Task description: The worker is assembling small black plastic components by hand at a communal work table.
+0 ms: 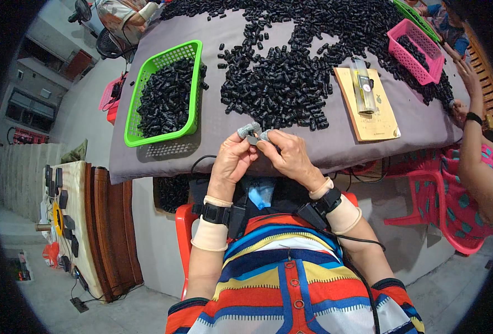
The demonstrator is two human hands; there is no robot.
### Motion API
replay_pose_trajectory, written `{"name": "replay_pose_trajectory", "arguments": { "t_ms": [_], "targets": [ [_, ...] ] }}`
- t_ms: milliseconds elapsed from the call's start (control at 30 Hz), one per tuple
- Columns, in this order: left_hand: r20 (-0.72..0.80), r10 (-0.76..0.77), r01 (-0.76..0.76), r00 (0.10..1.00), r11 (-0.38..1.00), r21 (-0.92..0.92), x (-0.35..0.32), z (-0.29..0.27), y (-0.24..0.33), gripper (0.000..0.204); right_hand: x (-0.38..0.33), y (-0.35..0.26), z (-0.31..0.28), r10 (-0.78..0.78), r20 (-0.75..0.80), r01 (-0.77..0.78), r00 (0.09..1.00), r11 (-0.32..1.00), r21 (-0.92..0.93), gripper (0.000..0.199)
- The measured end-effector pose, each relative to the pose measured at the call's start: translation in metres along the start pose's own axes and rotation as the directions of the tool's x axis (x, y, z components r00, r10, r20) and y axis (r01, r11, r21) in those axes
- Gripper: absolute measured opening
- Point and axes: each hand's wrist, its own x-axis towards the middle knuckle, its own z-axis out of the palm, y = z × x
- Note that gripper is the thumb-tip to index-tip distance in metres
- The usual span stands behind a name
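Close to the table's near edge, my left hand [233,158] and my right hand [291,155] meet fingertip to fingertip. Both are closed in a pinch around a small dark piece [252,140], mostly covered by the fingers, so its exact kind cannot be made out. Grey wrapping covers an index fingertip on each hand. Just beyond them spreads a heap of small black cylindrical plastic parts [277,89]. To the left, a green perforated basket [193,106] holds many similar black parts.
On the right lie a tan booklet [377,127] and, on it, a clear yellowish container [363,89]. A pink basket [437,64] with black parts stands farther right, near another person's arm [472,128]. A second person [118,16] is at the far left. Cables hang below the grey-covered table [213,131].
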Motion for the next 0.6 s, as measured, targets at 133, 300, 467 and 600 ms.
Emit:
{"name": "replay_pose_trajectory", "arguments": {
  "t_ms": [133, 300, 467, 600],
  "targets": [
    [-0.034, 0.004, -0.004, 0.999, 1.0, 0.001, 0.0006, 0.0, -0.0006, 0.023, -0.0001, 0.0011, 0.0013, 0.004, 0.006, -0.004, 1.0, 1.0, -0.008, 0.022],
    [0.028, -0.014, 0.014, 1.0, 1.0, -0.02, 0.0014, -0.0032, 0.0006, 0.024, 0.0002, 0.0, 0.0014, 0.014, 0.01, -0.014, 1.0, 1.0, -0.004, 0.022],
    [-0.006, 0.015, -0.015, 1.0, 0.999, 0.032, 0.0011, -0.0011, 0.0001, 0.023, 0.0002, 0.0001, 0.0023, 0.012, 0.011, -0.012, 1.0, 1.0, -0.028, 0.022],
    [-0.003, 0.013, -0.012, 1.0, 0.999, 0.035, 0.0017, -0.0019, -0.0002, 0.023, 0.0005, -0.0012, 0.0032, 0.003, 0.001, -0.003, 1.0, 0.999, -0.051, 0.021]
  ]
}}
